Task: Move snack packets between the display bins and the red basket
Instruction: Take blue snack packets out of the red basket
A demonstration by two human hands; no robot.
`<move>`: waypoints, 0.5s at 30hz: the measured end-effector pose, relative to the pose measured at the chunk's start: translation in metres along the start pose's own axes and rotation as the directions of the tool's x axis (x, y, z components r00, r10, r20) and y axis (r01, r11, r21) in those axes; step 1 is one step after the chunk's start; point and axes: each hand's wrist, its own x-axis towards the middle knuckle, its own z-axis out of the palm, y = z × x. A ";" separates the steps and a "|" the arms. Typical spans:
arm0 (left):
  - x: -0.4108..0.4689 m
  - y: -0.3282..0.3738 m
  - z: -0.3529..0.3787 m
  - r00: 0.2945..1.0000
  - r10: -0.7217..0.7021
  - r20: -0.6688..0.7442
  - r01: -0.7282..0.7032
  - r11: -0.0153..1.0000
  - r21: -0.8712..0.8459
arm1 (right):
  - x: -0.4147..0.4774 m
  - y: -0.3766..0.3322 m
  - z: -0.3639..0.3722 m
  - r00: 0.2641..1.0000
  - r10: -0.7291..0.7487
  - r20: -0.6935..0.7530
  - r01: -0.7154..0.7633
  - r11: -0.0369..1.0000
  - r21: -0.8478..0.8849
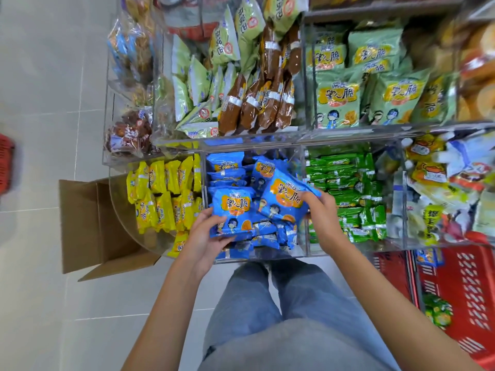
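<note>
An open cardboard box (91,226) is seen on the floor at far left, beside yellow packets (163,196). Over the middle clear bin (262,257), one blue packet (233,210) is gripped at its lower edge by the left hand (203,236), with the fingers curled round it. A second blue packet (284,196), tilted, is pinched by the right hand (321,212). Green packets (348,194) are stacked alongside, and the red basket (466,290) is set at far right.

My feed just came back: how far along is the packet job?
Done: the blue bin looks well filled. In hand: the left hand and right hand each grip a blue packet over it. Remaining: the red basket holds at least two packets.
</note>
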 end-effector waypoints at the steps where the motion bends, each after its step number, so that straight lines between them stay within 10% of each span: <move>1: -0.002 0.001 0.003 1.000 -0.004 0.001 0.004 1.000 0.011 | -0.002 -0.003 -0.001 0.997 0.048 0.059 -0.051 0.998 0.040; 9: -0.013 0.001 0.020 0.994 -0.008 0.107 -0.003 0.994 0.106 | -0.008 -0.009 0.011 0.933 0.135 0.334 -0.139 0.990 -0.012; 15: -0.020 -0.012 0.031 0.991 -0.029 0.129 0.008 0.987 0.159 | -0.021 0.001 0.027 0.955 0.095 0.281 -0.091 0.995 -0.029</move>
